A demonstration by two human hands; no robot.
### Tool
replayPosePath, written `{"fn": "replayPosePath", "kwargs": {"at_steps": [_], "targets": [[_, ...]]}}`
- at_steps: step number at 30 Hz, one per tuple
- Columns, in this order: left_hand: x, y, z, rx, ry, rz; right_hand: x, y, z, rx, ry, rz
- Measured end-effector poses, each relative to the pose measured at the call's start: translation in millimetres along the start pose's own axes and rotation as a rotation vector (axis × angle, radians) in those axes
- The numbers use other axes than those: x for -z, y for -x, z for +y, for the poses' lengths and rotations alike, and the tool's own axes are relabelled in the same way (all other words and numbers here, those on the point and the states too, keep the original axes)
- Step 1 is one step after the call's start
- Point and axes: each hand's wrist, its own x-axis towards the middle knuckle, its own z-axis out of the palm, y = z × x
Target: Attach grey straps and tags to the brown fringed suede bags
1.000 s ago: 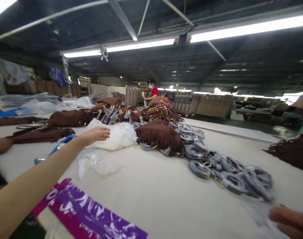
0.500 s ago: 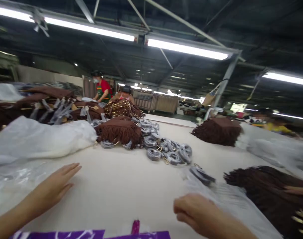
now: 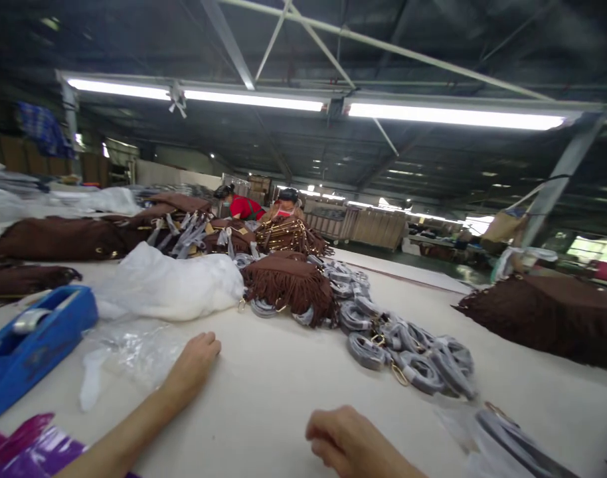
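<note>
My left hand (image 3: pixel 192 365) lies over the pale table (image 3: pixel 263 398), its fingers bent and close together, beside a crumpled clear plastic bag (image 3: pixel 139 345). What those fingers hold, if anything, is hidden. At the lower middle my right hand (image 3: pixel 346 435) hovers with curled fingers; whatever may be inside it cannot be made out. Beyond it are several coiled straps (image 3: pixel 416 368) in grey wrapping with gold clips. A brown fringed bag (image 3: pixel 286 282) rests on more coils. Purple plastic (image 3: pixel 44 448) sits near my left forearm.
A blue tape dispenser (image 3: pixel 39 345) stands at the left. White plastic (image 3: pixel 174 282) lies behind it, with piled brown bags (image 3: pixel 64 239) farther back. Another brown bag (image 3: pixel 547 318) is at the right. Two people (image 3: pixel 244 207) are across the table.
The view has turned left, bringing in the blue tape dispenser. The fingers of my left hand, stretched out before, are now bent. The person in red leans lower.
</note>
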Motion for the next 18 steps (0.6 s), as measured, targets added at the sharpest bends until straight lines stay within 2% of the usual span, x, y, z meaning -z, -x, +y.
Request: {"fn": "replayPosePath", "kwargs": {"at_steps": [3, 6, 8, 12, 15, 18], "targets": [[-2.7, -0.6, -1.8, 0.008, 0.062, 0.032, -14.6, -56.4, -8.3, 0.024, -0.307, 0.155], [-5.0, -1.9, -3.5, 0.015, 0.079, 0.03, -34.1, -114.9, -19.2, -0.073, -0.703, 0.261], [-6.6, -2.3, -4.5, 0.012, 0.09, 0.031, -44.5, -145.5, -28.6, -0.106, -0.818, 0.301], [-10.1, -2.8, -3.9, 0.02, 0.121, 0.059, -55.1, -176.8, -45.3, -0.033, -0.776, 0.32], [-13.7, -5.0, -6.9, 0.041, 0.116, 0.082, -55.2, -182.7, -47.6, 0.02, -0.643, 0.33], [-18.9, -7.8, -19.2, 0.02, 0.102, 0.101, -50.0, -181.1, -44.9, 0.026, -0.445, 0.339]]}}
